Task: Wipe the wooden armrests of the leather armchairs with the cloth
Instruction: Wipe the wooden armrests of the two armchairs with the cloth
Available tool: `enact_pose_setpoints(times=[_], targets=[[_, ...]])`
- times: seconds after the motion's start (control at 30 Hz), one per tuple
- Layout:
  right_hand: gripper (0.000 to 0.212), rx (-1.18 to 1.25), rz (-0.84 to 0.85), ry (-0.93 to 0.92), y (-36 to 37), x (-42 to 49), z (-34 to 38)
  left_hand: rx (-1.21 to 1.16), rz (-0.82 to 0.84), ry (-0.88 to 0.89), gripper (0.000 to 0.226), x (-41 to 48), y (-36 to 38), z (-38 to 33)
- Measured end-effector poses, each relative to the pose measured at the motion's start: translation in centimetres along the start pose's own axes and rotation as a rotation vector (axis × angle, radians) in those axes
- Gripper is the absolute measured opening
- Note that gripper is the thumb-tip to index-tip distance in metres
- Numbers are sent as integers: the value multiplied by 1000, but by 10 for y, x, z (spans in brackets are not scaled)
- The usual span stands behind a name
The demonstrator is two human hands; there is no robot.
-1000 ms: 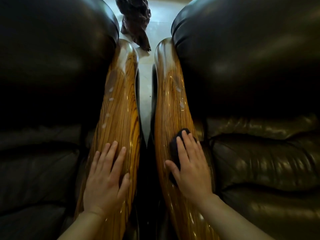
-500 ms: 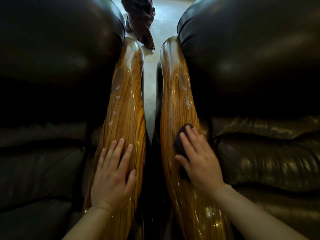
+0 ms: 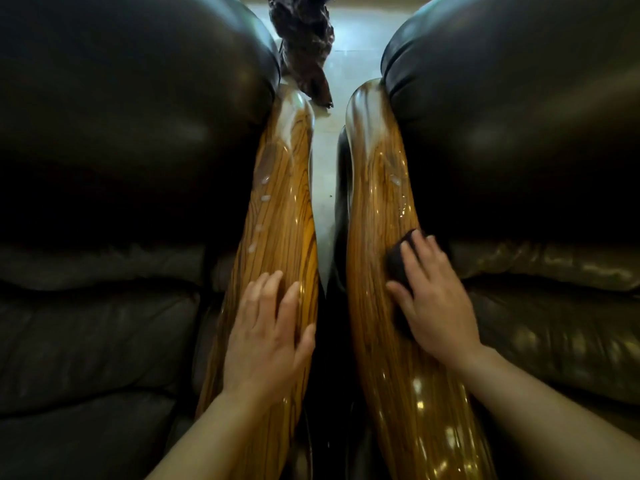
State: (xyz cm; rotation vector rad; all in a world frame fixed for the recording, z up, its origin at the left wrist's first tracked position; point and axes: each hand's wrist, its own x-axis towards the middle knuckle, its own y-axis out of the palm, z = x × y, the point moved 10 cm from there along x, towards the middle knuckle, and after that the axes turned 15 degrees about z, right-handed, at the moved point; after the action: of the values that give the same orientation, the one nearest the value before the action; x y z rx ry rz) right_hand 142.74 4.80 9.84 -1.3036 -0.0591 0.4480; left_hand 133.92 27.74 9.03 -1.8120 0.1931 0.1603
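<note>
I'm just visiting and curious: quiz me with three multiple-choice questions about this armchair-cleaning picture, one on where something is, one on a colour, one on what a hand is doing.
1. Where is the cloth?
A. On the left armrest
B. Under the right hand on the right armrest
C. On the floor

2. What colour is the cloth?
A. White
B. Yellow
C. Dark

3. What is the left hand doing?
A. Lying flat and empty on the left armrest
B. Gripping a bottle
C. Raised in the air

Answers:
B: the right hand presses the cloth onto the right armrest.
C: it looks near black.
A: the left hand lies open on the left armrest.
</note>
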Motion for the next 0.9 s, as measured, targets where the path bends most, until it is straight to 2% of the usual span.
enact_pose_setpoints(times=[0.1, 0.23, 0.33, 0.4, 0.53, 0.7, 0.9], targets=[[83, 176, -39, 192, -18, 41, -10, 13, -30, 7, 58, 18, -6, -7], [78, 27, -28, 132, -14, 43, 4, -8, -50, 20, 58, 20, -1, -3], [71, -98, -1, -13, 0, 1, 11, -33, -46, 28, 62, 22, -1, -1], [68, -95, 18, -80, 2, -6, 2, -39, -24, 41, 66, 26, 0, -1], [73, 149, -50, 108, -20, 43, -19, -51, -4, 26, 69, 28, -1, -1], [69, 82, -93, 147, -30, 84, -1, -68, -16, 29, 67, 25, -4, -1], [62, -126, 24, -197, 17, -6, 30, -100, -26, 41, 65, 25, -9, -5]])
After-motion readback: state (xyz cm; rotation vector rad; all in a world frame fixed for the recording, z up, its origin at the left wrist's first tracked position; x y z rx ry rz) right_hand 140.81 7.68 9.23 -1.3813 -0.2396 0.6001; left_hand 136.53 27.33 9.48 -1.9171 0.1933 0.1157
